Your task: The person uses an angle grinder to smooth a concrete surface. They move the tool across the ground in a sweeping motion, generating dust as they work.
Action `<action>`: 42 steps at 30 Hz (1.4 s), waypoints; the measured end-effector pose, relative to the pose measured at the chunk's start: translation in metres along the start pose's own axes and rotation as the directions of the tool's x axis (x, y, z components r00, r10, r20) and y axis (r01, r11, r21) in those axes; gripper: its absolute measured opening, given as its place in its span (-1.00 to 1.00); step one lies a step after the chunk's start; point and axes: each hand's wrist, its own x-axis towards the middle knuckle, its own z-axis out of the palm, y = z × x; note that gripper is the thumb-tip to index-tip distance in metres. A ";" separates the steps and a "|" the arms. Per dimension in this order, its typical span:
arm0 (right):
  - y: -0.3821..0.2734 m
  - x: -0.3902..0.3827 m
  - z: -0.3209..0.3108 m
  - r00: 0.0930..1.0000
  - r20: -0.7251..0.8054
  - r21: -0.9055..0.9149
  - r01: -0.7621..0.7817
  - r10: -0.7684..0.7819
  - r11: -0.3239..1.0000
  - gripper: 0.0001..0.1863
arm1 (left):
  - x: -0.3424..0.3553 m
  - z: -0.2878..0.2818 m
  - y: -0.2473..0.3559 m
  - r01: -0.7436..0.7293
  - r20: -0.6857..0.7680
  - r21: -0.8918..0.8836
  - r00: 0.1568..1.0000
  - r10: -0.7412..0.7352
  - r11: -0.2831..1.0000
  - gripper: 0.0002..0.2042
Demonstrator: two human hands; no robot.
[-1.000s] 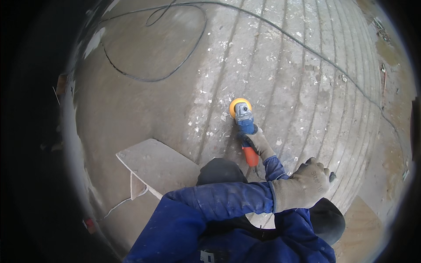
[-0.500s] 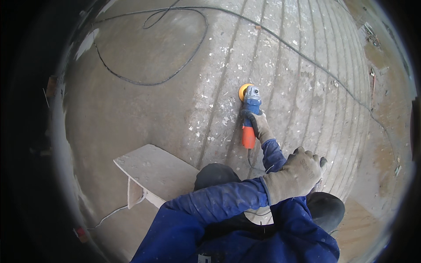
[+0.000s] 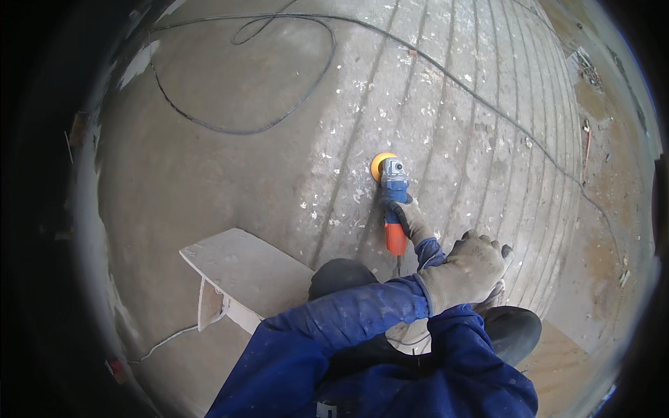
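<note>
1. One angle grinder [image 3: 394, 202] is at mid-view, over the paint-flecked, grooved part of the concrete floor [image 3: 230, 181], its head pointing away from the person.
2. It has a grey metal gear head, a blue body, an orange rear housing and one round yellow disc [image 3: 377, 166]; one cord [image 3: 398, 265] leaves its back end.
3. Two gloved hands show. The right hand [image 3: 416, 217] is clamped around the grinder's body.
4. The left hand [image 3: 465, 270] lies across the right forearm, fingers curled; whether it grips anything cannot be told.
5. Two dark-clad knees, the left [image 3: 341, 276] and the right [image 3: 514, 331], flank the blue sleeves.
6. One low stool [image 3: 247, 261] with a grey top stands beside the left knee; one pale cable [image 3: 165, 340] runs near it.
7. Farther out, a dark cable [image 3: 240, 133] loops over the floor.
</note>
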 end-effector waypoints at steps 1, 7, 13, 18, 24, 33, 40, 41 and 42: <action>-0.006 -0.008 0.000 1.000 -0.016 0.036 0.000 0.000 0.999 -0.54 | 0.002 0.004 -0.002 0.001 -0.006 -0.001 1.000 -0.001 1.000 -0.54; -0.014 -0.014 0.026 0.999 -0.051 0.034 0.022 -0.021 0.999 -0.59 | -0.001 -0.008 -0.012 0.028 0.034 0.003 0.999 -0.028 1.000 -0.48; -0.020 0.003 -0.009 0.987 -0.154 0.027 0.044 -0.039 0.999 -0.60 | -0.002 -0.004 -0.005 0.019 0.049 -0.010 0.999 -0.019 1.000 -0.45; -0.044 0.001 -0.070 0.952 -0.298 0.178 0.132 -0.074 0.975 -0.60 | -0.012 -0.013 -0.007 0.026 0.037 -0.010 0.999 -0.025 1.000 -0.42; -0.009 -0.055 -0.116 0.902 -0.431 0.257 0.137 -0.013 0.957 -0.60 | -0.021 -0.004 -0.004 -0.029 -0.162 0.082 0.986 0.042 0.996 -0.51; 0.043 -0.089 -0.097 0.905 -0.423 0.220 0.054 0.046 0.974 -0.59 | 0.001 0.007 0.007 -0.168 -0.121 0.087 0.977 0.178 0.982 -0.52; 0.033 -0.066 0.027 0.994 -0.064 -0.204 0.070 -0.085 0.976 -0.59 | 0.024 0.013 0.025 -0.120 0.071 0.078 0.991 0.114 0.990 -0.51; 0.037 -0.070 0.031 0.995 -0.041 -0.247 0.077 -0.090 0.966 -0.59 | 0.026 0.014 0.027 -0.133 0.076 0.077 0.989 0.128 0.988 -0.51; 0.049 -0.071 0.030 0.996 -0.032 -0.266 0.076 -0.087 0.961 -0.59 | 0.029 0.021 0.027 -0.144 0.088 0.073 0.987 0.137 0.987 -0.52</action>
